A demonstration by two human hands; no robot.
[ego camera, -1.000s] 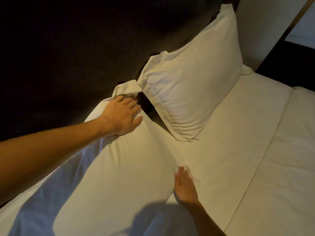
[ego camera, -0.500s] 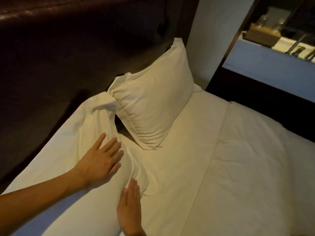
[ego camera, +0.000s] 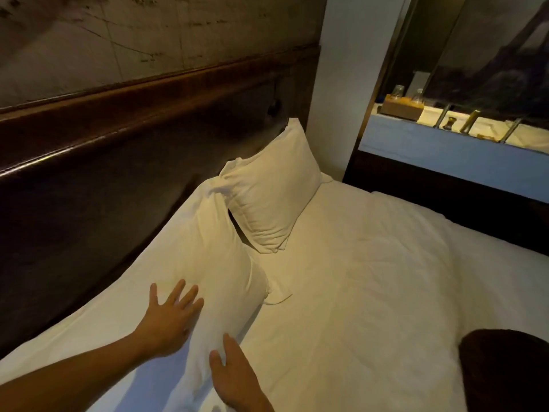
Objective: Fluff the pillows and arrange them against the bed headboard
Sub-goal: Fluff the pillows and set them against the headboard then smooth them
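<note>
Two white pillows lean on the dark wooden headboard point(ego camera: 98, 162). The far pillow point(ego camera: 270, 197) stands tilted in the corner by the wall. The near pillow point(ego camera: 190, 257) stretches from it toward me along the headboard. My left hand point(ego camera: 169, 319) lies flat on the near pillow's face, fingers spread. My right hand point(ego camera: 234, 379) rests open against the pillow's front edge, where it meets the white sheet point(ego camera: 371, 278). Neither hand grips anything.
A white wall pillar point(ego camera: 341, 84) ends the headboard on the right. Beyond the bed's far side runs a dark ledge and a white counter point(ego camera: 463, 156) with bottles and a wooden box. A dark rounded shape point(ego camera: 505, 370) sits at the lower right.
My left hand slid down the near pillow toward me, away from its top corner. My right hand drew back along the pillow's front edge. The view rose, showing more headboard and wall.
</note>
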